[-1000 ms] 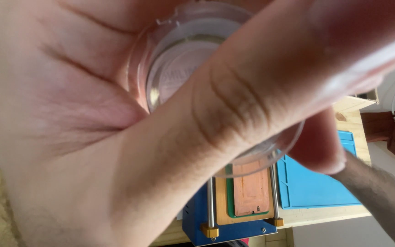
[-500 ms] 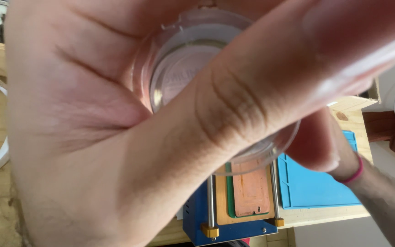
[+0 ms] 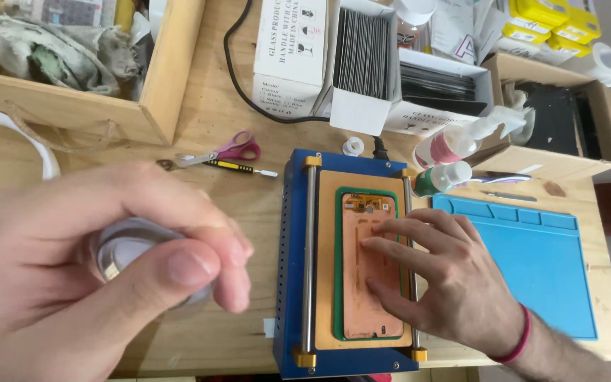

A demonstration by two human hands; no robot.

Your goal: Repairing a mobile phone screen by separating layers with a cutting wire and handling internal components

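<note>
Left hand (image 3: 86,283) now lowered from the lens, fingers closed round clear container (image 3: 125,255); right hand (image 3: 447,279) flat on copper-coloured panel (image 3: 362,276).

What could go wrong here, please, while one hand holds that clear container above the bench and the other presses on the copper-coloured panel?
The left hand grips the clear round container only by its fingertips; it might slip and drop onto the wooden bench. The right hand presses its fingers on the copper-coloured panel in the blue machine; uneven pressure could shift or bend it. The small bottles lying beside the machine might roll or leak.
</note>
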